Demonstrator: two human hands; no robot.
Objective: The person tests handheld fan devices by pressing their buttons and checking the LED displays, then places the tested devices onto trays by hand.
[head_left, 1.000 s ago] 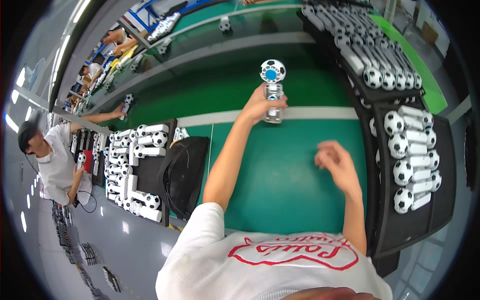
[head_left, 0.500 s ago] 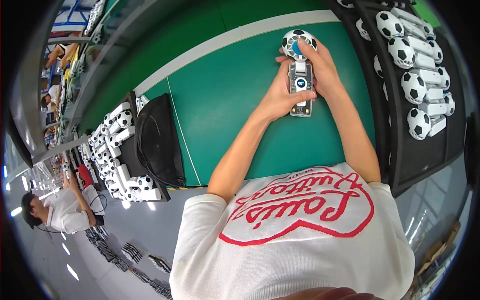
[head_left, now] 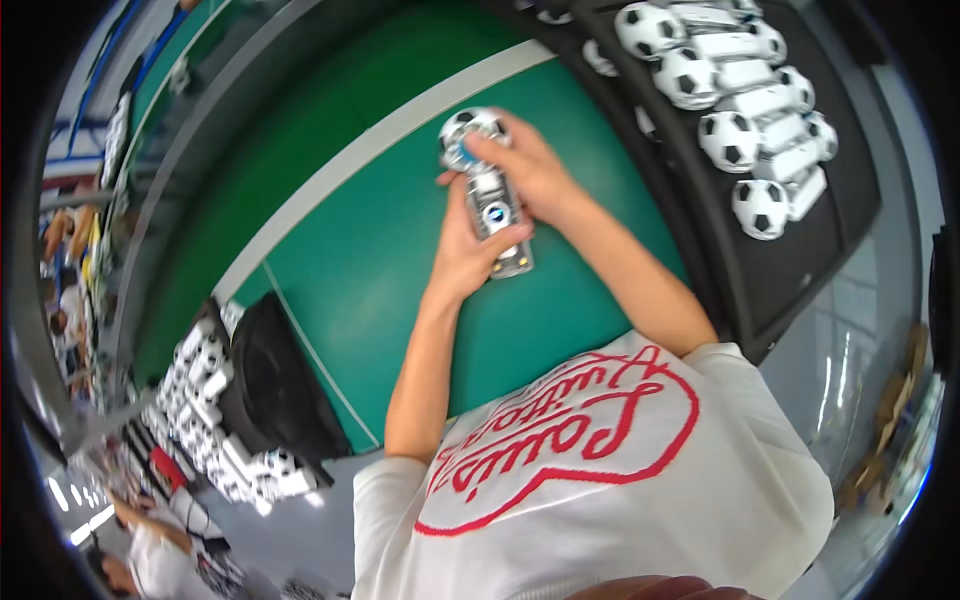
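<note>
A handheld fan (head_left: 495, 212) with a black-and-white football-shaped head and a clear-fronted handle is held between both hands above the green work surface (head_left: 345, 300). My left hand (head_left: 468, 248) is wrapped round the handle, its thumb lying across the front below a small lit round display. At the head, my right hand (head_left: 535, 172) grips from the right side, with its thumb on the blue round centre. Most fingers of both hands are hidden behind the fan.
To the right, a black tray (head_left: 800, 255) bears rows of similar white football-headed fans (head_left: 728, 140). A black bag-like cover (head_left: 275, 375) lies at the left, beside a heap of more such fans (head_left: 200, 415). Another person (head_left: 160, 545) is at the lower left.
The whole view has turned, so the table, the tray and my hands appear shifted leftward. Both hands keep the same hold on the fan, which now looks tilted.
</note>
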